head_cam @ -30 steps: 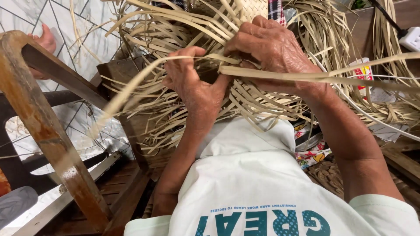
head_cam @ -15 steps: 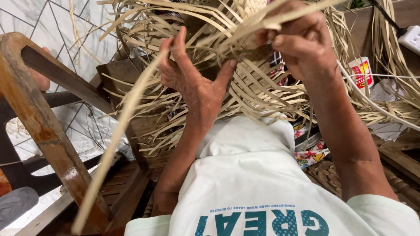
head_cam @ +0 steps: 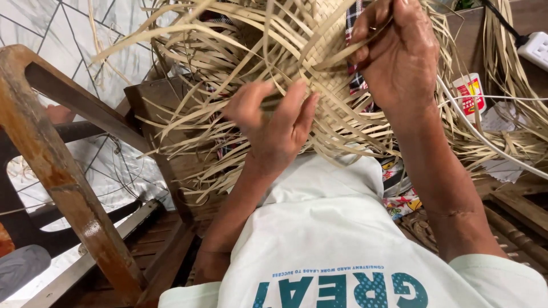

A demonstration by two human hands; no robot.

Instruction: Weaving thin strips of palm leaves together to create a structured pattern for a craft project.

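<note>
The left hand point(head_cam: 274, 122) sits in the middle of the frame, palm turned toward the camera, fingers point(head_cam: 297, 108) half spread and pressed flat against the woven straw piece point(head_cam: 319, 91); it closes on nothing, and seems set there to brace the finished plaiting from below so the loose ends do not slip. The right hand point(head_cam: 397, 54), in the upper right of the frame, is curled shut, thumb and forefinger pinching one pale strip point(head_cam: 337, 54) that runs from the grip down and left into the weave; holding it taut this way looks meant to keep that strand apart from its neighbours. The strip's long axis lies on a slant, its held end pointing to the upper right and its other end buried in the plaiting near the left hand's fingertips. The woven piece itself fills the upper middle of the frame, held just above the person's lap, its tight checkered part at top centre and its many free ends fanning out left, down and right. Below the hands the person's pale shirt point(head_cam: 319, 228) takes up the bottom centre. A worn wooden chair frame point(head_cam: 51, 159) crosses the left side over a patterned tile floor point(head_cam: 34, 28). At the right edge lie more loose straw point(head_cam: 514, 137), a white cable point(head_cam: 485, 140) and a white power strip point(head_cam: 536, 48) in the top corner.
</note>
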